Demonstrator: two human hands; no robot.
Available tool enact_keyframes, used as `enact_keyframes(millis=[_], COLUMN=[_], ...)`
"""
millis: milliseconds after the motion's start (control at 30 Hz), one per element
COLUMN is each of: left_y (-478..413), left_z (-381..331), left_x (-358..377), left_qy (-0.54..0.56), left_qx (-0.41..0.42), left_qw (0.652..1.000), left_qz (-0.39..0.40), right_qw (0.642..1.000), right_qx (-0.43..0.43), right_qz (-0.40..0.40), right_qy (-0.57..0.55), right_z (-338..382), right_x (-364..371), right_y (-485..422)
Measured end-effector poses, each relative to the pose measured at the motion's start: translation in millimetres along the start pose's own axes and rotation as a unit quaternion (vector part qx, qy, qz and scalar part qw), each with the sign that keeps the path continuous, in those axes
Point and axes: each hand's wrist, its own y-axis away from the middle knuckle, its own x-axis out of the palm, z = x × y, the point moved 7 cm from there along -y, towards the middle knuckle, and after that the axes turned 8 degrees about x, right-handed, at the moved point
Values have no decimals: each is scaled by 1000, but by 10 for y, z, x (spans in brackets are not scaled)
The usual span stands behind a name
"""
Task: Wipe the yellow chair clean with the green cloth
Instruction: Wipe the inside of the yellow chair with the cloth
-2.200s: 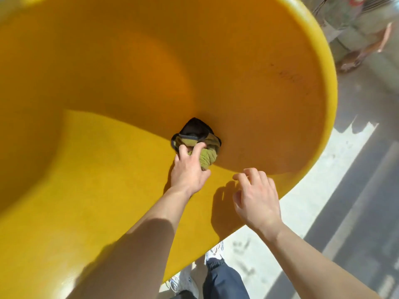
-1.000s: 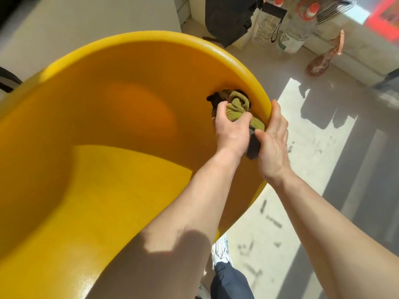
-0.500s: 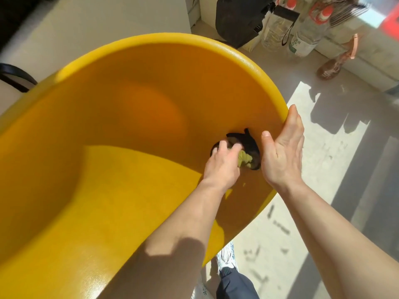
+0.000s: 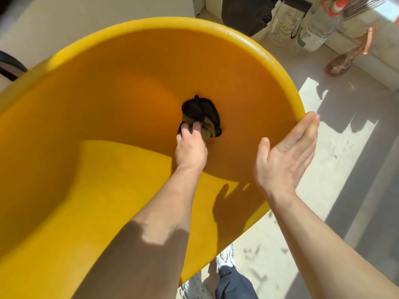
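While pressed against the shaded inner back of the yellow chair (image 4: 90, 117), green cloth (image 4: 201, 117), bunched and dark in shadow, clamped in left hand (image 4: 191, 151) grip; right hand (image 4: 285, 157) flat and spread wide, fingertips (image 4: 311, 118) at chair rim.

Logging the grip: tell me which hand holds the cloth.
The left hand, bunching the green cloth against the yellow chair; the right hand is open, empty.

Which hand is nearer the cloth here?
Left. The left hand grips the cloth against the inside of the chair; the right hand is open off to the right, fingertips at the chair's rim.
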Motion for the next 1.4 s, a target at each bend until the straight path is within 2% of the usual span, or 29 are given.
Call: enact_keyframes(millis=[100,167,233,267,300,400,500,533,567,633,667,767,867,933,1033,1133,1167,1200,1233,1300,1367,1400], left_y=[368,624,832,854,784,369,133,153,190,337,438,766,910,728,157,-268,-317,-339,-340,-229,75,259], left_z=[241,337,168,6,-163,-678,-994,-1038,-1037,-917,-809,-414,-69,156,433,617,650,654,648,744,971,1050], left_x=[482,699,793,740,637,42,-601,-697,-655,-234,33,614,743,477,-425,-1445,-1601,-1619,-1461,-766,-49,196], left_qy=[-37,57,195,247,292,385,432,419,386,249,178,86,10,-21,26,43,16,-14,-41,-58,-9,17], left_qx=[-8,-50,-64,-63,-68,-74,9,55,93,137,153,184,202,157,82,72,72,85,109,134,77,46], left_qw=[990,969,927,915,913,913,901,905,917,958,968,964,962,979,995,962,955,956,966,988,992,990], left_qz=[139,236,315,312,275,113,-36,-56,-44,44,93,172,185,125,-57,-258,-288,-281,-229,-56,103,132], right_qw=[999,999,999,999,999,999,999,998,998,997,997,995,989,984,980,975,974,973,972,971,969,968], right_qx=[10,12,16,19,22,32,19,12,9,5,0,-37,-85,-105,-109,-131,-140,-148,-154,-163,-172,-175], right_qz=[-2,-6,-16,-18,-16,-19,-32,-37,-38,-21,-5,57,118,144,168,178,179,178,177,175,177,180], right_qy=[43,48,35,26,17,3,-22,-39,-55,-73,-77,-69,-28,-1,14,6,3,2,2,5,7,7], right_z=[-71,-135,-194,-215,-230,-293,-270,-243,-222,-203,-193,-141,-73,1,192,427,498,560,609,668,688,680], right_x=[52,46,2,-23,-45,-128,-178,-179,-163,-83,-24,224,503,636,709,747,759,771,785,821,873,910], right_y=[182,320,452,499,526,512,495,496,497,529,559,703,914,1026,1130,1177,1179,1181,1186,1206,1233,1247])
